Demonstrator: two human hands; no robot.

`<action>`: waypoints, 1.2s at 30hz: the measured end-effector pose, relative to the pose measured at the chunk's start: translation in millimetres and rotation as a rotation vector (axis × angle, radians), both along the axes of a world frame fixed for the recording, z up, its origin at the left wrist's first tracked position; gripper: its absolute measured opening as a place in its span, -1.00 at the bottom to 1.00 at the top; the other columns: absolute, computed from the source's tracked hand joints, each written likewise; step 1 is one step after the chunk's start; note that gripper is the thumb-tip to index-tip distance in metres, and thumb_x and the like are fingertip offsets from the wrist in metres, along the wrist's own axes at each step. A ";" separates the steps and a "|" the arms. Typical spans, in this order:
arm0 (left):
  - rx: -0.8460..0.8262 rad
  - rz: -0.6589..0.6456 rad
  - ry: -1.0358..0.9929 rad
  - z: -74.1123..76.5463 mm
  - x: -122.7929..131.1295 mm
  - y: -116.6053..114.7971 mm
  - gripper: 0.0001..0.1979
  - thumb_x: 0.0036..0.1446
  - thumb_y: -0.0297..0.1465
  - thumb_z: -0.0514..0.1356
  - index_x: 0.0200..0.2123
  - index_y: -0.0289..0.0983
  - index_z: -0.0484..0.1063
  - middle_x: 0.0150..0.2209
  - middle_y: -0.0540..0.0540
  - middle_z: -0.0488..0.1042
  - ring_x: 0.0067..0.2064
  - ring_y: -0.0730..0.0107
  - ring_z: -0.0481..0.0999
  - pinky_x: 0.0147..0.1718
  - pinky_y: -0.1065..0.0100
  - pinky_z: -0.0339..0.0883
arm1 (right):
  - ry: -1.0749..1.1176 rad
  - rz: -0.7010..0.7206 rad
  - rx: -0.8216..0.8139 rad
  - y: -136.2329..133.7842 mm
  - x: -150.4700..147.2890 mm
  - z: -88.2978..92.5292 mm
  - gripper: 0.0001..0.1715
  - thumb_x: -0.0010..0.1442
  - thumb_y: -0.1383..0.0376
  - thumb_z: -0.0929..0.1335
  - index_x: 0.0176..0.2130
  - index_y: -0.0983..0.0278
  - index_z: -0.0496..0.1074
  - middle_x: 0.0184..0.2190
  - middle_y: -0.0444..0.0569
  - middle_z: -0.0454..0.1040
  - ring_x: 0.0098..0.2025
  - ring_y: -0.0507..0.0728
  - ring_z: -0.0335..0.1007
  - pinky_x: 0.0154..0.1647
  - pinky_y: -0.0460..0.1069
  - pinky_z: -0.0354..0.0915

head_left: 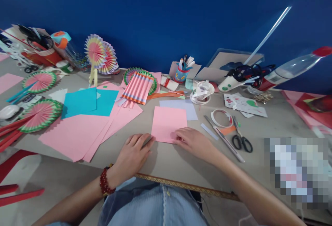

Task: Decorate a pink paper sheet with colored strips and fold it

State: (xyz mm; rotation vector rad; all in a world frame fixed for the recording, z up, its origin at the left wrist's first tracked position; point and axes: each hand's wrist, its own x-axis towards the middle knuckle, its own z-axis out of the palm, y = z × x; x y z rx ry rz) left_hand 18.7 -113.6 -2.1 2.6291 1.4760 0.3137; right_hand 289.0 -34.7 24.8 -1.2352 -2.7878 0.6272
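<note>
A square of pink paper (168,124) lies on the table in front of me, its near edge looking folded up in a narrow strip. At its lower left corner rests my left hand (135,151), open, palm down, with the thumb and fingertips touching the corner. My right hand (193,141) has its fingers curled together on the lower right edge of the sheet; the thumb is partly hidden. Under the far side of the pink square a pale lavender sheet (192,110) sticks out.
To the right lie a utility knife (228,144), scissors (241,139) and a tape roll (221,118). On the left are pink sheets (72,132), blue paper (80,104) and folded paper fans (41,115). A pleated pink paper (137,87) and a pen cup (181,74) stand farther back.
</note>
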 end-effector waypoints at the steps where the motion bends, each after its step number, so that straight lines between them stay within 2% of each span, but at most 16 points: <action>1: 0.001 -0.003 -0.002 -0.8 -0.3 0.0 -0.56 0.32 -0.38 0.07 0.25 -0.18 0.26 0.15 -0.21 0.33 0.10 0.10 0.31 0.07 0.07 0.24 | 0.018 -0.018 -0.011 -1.4 7.3 -0.8 -0.73 0.38 0.15 0.26 -0.20 0.27 0.42 -0.25 -0.01 0.51 -0.18 0.14 0.39 -0.17 -0.02 0.21; 5: -0.004 -0.013 -0.008 -2.3 -1.5 0.7 -0.56 0.34 -0.38 0.05 0.26 -0.20 0.25 0.16 -0.21 0.33 0.10 0.10 0.31 0.07 0.06 0.26 | 0.095 -0.097 -0.037 -6.4 23.7 -3.8 -0.77 0.39 0.22 0.24 -0.23 0.24 0.43 -0.27 -0.04 0.51 -0.19 0.12 0.37 -0.18 -0.03 0.20; 11: 0.008 -0.013 0.004 1.3 -0.4 2.0 -0.59 0.34 -0.40 0.06 0.22 -0.23 0.30 0.15 -0.22 0.34 0.09 0.10 0.32 0.05 0.08 0.28 | 0.070 -0.181 0.019 -8.4 23.8 -5.0 -0.74 0.37 0.22 0.25 -0.29 0.24 0.45 -0.32 -0.06 0.52 -0.25 0.11 0.37 -0.22 -0.03 0.15; 20: 0.045 -0.015 0.033 -4.1 -2.5 2.2 -0.57 0.32 -0.40 0.08 0.24 -0.19 0.29 0.15 -0.22 0.35 0.08 0.12 0.35 0.05 0.10 0.29 | 0.081 -0.151 0.037 -7.6 25.4 -6.1 -0.75 0.36 0.22 0.28 -0.32 0.26 0.46 -0.36 -0.06 0.51 -0.30 0.10 0.33 -0.28 -0.04 0.08; 28: 0.063 -0.012 0.051 -1.7 -1.6 2.0 -0.58 0.32 -0.39 0.07 0.23 -0.19 0.31 0.14 -0.22 0.36 0.07 0.12 0.36 0.05 0.11 0.28 | 0.112 -0.104 0.059 -8.4 26.2 -7.4 -0.75 0.37 0.25 0.27 -0.26 0.25 0.50 -0.32 -0.05 0.54 -0.27 0.11 0.37 -0.22 -0.02 0.12; 36: 0.064 -0.018 0.042 -0.1 -1.1 1.7 -0.60 0.34 -0.38 0.06 0.22 -0.20 0.31 0.14 -0.21 0.36 0.07 0.13 0.36 0.05 0.12 0.28 | 0.054 -0.077 0.117 -9.9 27.3 -17.0 -0.78 0.38 0.24 0.28 -0.22 0.24 0.50 -0.26 -0.07 0.53 -0.24 0.10 0.37 -0.17 0.00 0.12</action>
